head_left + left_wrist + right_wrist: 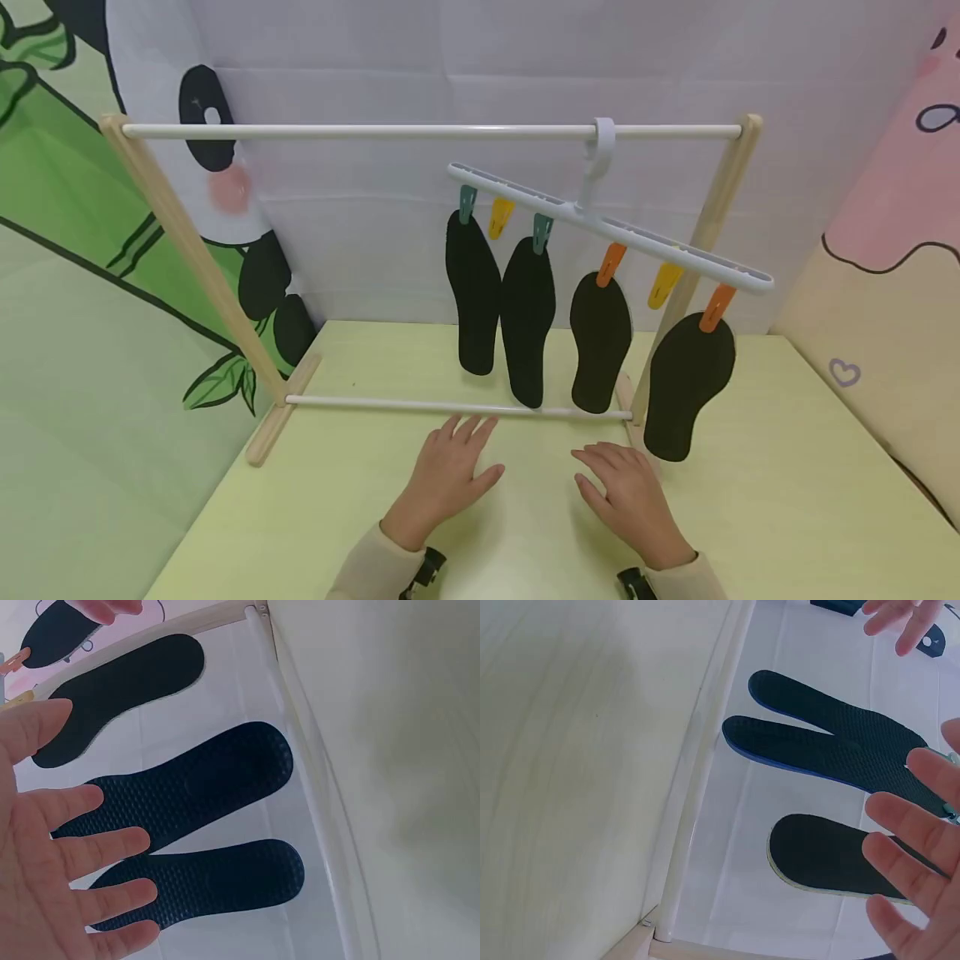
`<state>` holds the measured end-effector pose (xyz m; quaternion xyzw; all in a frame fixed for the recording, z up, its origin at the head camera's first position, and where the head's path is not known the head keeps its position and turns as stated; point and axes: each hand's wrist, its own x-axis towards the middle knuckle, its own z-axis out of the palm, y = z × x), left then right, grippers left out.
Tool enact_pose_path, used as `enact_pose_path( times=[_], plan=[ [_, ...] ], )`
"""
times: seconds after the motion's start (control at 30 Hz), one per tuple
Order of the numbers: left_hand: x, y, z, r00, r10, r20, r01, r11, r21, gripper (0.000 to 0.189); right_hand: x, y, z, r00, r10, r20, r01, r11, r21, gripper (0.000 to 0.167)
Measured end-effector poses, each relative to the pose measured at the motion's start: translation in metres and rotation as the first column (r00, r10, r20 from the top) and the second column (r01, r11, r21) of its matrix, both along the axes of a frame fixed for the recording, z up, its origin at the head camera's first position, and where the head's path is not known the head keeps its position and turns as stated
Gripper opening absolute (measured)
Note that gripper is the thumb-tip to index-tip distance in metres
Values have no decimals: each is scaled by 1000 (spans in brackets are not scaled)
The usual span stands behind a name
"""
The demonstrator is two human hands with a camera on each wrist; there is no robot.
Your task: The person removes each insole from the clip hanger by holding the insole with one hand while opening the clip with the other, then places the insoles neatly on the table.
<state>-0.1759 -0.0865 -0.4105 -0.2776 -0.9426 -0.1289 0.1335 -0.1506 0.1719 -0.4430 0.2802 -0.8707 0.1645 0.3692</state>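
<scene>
Several dark insoles hang by clothespins from a white hanger (577, 215), which tilts down toward the right. Green clothespins (542, 233) hold the textured left pair, where one insole (474, 292) is beside another (528, 321). Orange clothespins (611, 265) hold a smoother insole (600, 342) and the rightmost insole (688, 387). Two yellow clothespins (501, 218) on the hanger hold nothing. My left hand (448, 475) is spread in front of the lower rod, holding nothing. My right hand (626, 492) hovers below the right-hand insoles, its fingers loosely extended and without any object.
A drying rack with wooden side posts (198, 258) and a white top rod (360, 132) stands on the pale yellow table (360, 492). Its lower rod (390, 405) runs just above the tabletop. Behind it hangs a white cloth backdrop (360, 242) with cartoon prints.
</scene>
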Motion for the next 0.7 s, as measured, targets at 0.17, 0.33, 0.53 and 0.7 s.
enact_pose_path(
  times=[0.17,0.33,0.53,0.7],
  plan=[
    [-2,6,4,999,-27,-42,28,999,18,54,1,4,4,999,-4,-37,3,1000,-26,59],
    [-4,19,13,997,-57,-52,59,998,30,52,4,10,7,997,-26,-75,22,998,-51,56],
    [-4,29,23,995,-84,-55,86,996,23,53,7,17,9,993,-26,-114,17,996,-85,52],
    [-6,40,27,992,-111,-65,112,994,12,53,15,30,9,990,-62,-130,50,995,-91,50]
  ],
)
